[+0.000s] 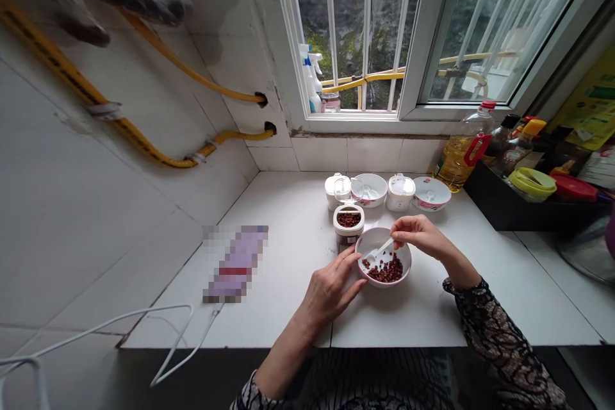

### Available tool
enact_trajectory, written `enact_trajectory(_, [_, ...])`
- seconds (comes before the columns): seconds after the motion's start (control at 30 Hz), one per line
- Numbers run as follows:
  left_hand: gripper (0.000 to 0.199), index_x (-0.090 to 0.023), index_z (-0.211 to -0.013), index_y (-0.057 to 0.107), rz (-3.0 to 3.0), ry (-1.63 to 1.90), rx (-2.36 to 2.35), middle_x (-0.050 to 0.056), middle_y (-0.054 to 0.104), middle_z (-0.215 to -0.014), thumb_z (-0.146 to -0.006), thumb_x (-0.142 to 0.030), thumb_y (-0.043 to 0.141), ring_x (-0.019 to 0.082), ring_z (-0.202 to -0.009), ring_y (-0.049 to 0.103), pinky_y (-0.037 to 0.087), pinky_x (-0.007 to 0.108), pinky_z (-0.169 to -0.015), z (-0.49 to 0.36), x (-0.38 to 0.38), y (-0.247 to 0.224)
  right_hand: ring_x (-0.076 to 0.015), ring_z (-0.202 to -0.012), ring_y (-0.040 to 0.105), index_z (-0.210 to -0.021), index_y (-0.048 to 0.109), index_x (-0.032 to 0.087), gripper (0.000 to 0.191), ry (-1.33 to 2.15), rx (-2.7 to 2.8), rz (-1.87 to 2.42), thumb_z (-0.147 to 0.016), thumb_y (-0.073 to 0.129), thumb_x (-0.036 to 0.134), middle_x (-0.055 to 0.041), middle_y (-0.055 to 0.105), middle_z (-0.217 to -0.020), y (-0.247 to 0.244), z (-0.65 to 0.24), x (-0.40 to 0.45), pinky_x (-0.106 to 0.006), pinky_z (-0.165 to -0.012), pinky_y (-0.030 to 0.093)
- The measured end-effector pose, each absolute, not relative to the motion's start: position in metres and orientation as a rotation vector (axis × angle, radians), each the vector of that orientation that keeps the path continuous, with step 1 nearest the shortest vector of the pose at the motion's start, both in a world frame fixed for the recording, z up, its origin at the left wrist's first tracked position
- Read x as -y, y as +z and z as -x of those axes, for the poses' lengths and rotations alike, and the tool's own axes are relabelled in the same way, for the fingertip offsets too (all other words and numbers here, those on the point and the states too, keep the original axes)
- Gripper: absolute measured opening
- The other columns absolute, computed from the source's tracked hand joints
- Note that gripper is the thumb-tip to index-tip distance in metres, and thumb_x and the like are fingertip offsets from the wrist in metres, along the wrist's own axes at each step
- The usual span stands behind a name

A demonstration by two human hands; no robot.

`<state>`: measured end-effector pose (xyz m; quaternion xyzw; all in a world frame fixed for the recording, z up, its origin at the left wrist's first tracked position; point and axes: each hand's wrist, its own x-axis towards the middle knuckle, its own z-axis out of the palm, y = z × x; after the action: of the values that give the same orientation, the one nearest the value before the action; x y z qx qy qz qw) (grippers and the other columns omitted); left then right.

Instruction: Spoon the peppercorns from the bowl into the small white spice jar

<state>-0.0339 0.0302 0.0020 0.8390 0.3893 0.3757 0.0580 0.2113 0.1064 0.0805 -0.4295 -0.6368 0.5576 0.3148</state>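
Note:
A white bowl (407,269) with a pink rim stands on the white counter, holding dark red dried kernels (388,269). My right hand (420,235) pinches the handle of a small white spoon (382,248), whose tip is inside the bowl. Against the bowl's left side rest the fingers and thumb of my left hand (331,287), spread apart around its edge. Just behind and to the left is an open jar (349,223) with similar dark red kernels inside.
Behind stand a white lidded jar (335,191), another white jar (400,192), and two bowls (369,189) (431,194). An oil bottle (456,154) and a black box (504,202) of bottles stand right. A cable (185,327) crosses the counter's left front edge.

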Motion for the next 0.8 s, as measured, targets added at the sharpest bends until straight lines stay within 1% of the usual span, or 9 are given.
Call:
enact_trajectory(0.23, [0.04,-0.021,-0.132,0.045,-2.521,1.147,-1.171,0.015,0.058,-0.137,-0.094,-0.028,0.055,0.024,-0.12,0.062,0.059,0.034,-0.086,0.0325,-0.0307,0.0025,-0.0144,-0.056,0.061,-0.071,0.068,0.016,0.026,1.476,1.601,1.176,-0.064,0.079,0.039,-0.002,0.068,-0.057,0.0837,-0.218,-0.1101,-0.03,-0.062,0.049])
enact_trajectory(0.37, [0.039,-0.021,-0.132,0.045,-2.514,1.142,-1.163,0.015,0.059,-0.136,-0.095,-0.029,0.055,0.024,-0.12,0.062,0.059,0.035,-0.086,0.0319,-0.0305,0.0035,-0.0139,-0.056,0.059,-0.07,0.069,0.016,0.025,1.471,1.581,1.178,-0.063,0.079,0.038,-0.0023,0.068,-0.057,0.084,-0.2188,-0.1111,-0.03,-0.063,0.048])
enact_trajectory(0.6, [0.038,-0.02,-0.131,0.045,-2.541,1.163,-1.158,0.016,0.059,-0.135,-0.096,-0.03,0.054,0.024,-0.119,0.062,0.059,0.033,-0.085,0.0312,-0.0311,0.0037,-0.0139,-0.055,0.058,-0.069,0.069,0.016,0.025,1.453,1.529,1.188,-0.062,0.08,0.038,-0.0022,0.068,-0.056,0.084,-0.2177,-0.1121,-0.031,-0.063,0.048])
enact_trajectory(0.8, [0.04,-0.018,-0.131,0.045,-2.565,1.162,-1.18,0.017,0.056,-0.139,-0.095,-0.029,0.055,0.024,-0.118,0.064,0.06,0.033,-0.085,0.0314,-0.0314,0.0022,-0.0143,-0.056,0.057,-0.068,0.069,0.016,0.025,1.363,1.434,1.15,-0.061,0.08,0.038,-0.0024,0.068,-0.056,0.0842,-0.2149,-0.1139,-0.032,-0.064,0.048])
